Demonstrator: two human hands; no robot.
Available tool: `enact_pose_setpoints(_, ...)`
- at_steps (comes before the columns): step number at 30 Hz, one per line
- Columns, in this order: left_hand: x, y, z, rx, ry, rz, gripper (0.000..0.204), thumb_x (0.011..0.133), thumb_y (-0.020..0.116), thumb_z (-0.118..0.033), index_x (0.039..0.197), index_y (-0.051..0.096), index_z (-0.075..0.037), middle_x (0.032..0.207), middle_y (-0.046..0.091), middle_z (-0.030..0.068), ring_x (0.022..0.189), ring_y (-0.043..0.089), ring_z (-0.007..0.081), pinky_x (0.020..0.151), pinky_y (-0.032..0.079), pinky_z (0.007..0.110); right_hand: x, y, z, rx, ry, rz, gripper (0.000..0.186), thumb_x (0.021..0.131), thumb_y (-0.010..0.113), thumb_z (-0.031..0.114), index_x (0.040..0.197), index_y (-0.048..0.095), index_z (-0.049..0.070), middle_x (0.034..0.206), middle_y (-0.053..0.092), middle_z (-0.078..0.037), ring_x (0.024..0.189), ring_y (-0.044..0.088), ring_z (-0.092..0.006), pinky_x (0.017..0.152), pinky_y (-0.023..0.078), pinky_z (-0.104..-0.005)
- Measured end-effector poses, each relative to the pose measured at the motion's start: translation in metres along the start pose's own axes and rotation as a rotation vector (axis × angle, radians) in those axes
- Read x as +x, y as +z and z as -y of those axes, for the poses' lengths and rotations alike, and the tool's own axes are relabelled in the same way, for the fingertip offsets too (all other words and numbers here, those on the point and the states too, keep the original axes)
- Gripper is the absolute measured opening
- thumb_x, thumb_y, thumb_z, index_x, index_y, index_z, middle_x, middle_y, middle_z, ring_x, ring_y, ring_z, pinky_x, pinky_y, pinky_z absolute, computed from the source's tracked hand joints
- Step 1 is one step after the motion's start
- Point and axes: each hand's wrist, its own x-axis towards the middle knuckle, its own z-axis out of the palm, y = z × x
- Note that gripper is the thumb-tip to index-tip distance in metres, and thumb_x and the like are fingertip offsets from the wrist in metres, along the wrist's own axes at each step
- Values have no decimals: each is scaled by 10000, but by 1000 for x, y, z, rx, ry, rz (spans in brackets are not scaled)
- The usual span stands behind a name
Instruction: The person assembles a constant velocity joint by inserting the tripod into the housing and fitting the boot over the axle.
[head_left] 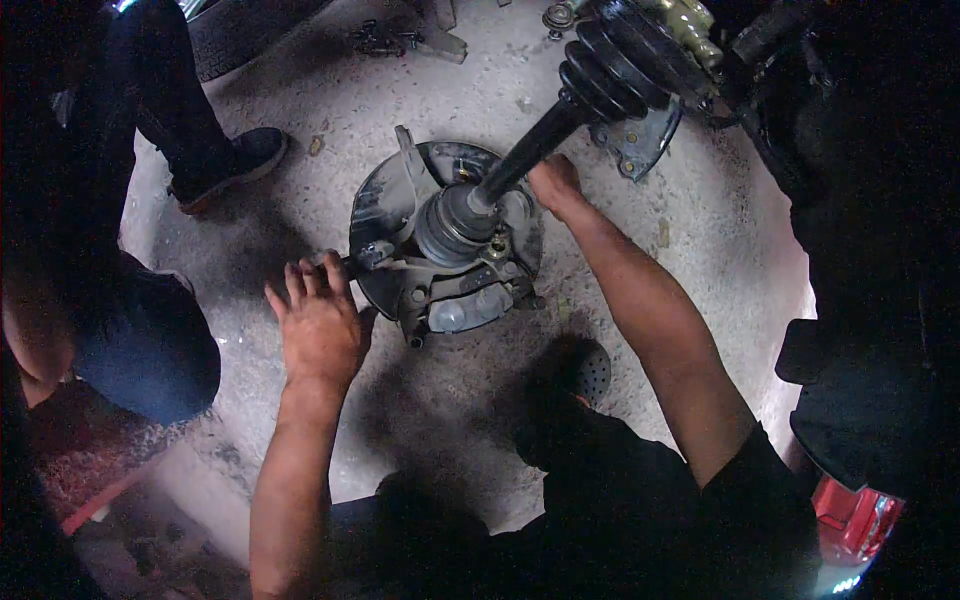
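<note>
A wheel hub assembly with a dark round brake shield (375,205) hangs above the floor in front of me. A black drive shaft (532,150) runs from its grey ribbed joint boot (457,222) up to a larger black boot (603,75). The brake caliper (470,310) sits on the near side. My left hand (322,330) is beside the assembly's left edge, fingers spread near a rod end (372,255); its thumb is hidden. My right hand (555,186) is curled at the far right rim, behind the shaft; what its fingers grip is hidden.
Another person's shoe (235,165) stands at the left, with a bent knee (145,345) nearer me. A tire (245,40) and metal parts (410,40) lie farther back. A metal bracket (637,140) hangs right of the shaft. My perforated shoe (594,375) is below.
</note>
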Motion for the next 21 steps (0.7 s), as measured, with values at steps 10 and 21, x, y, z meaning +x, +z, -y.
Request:
enact_pose_setpoints(10, 60, 8, -15, -94, 141, -137, 803, 925, 399, -665, 1172, 557, 82, 720, 692, 185, 735, 696, 360, 668, 530, 451, -28, -16, 39, 113, -18, -84, 645, 828, 534, 491, 1090, 649, -88, 1146, 620, -332, 1129, 576, -451, 958, 440, -472)
enact_pose_setpoints(21, 81, 9, -13, -109, 138, 58, 583, 958, 411, -557, 1126, 542, -15, 959, 713, 198, 956, 689, 343, 847, 526, 435, -29, -9, 18, 89, 16, -46, 633, 773, 613, 491, 998, 666, -98, 1048, 665, -304, 1006, 642, -398, 888, 462, -463)
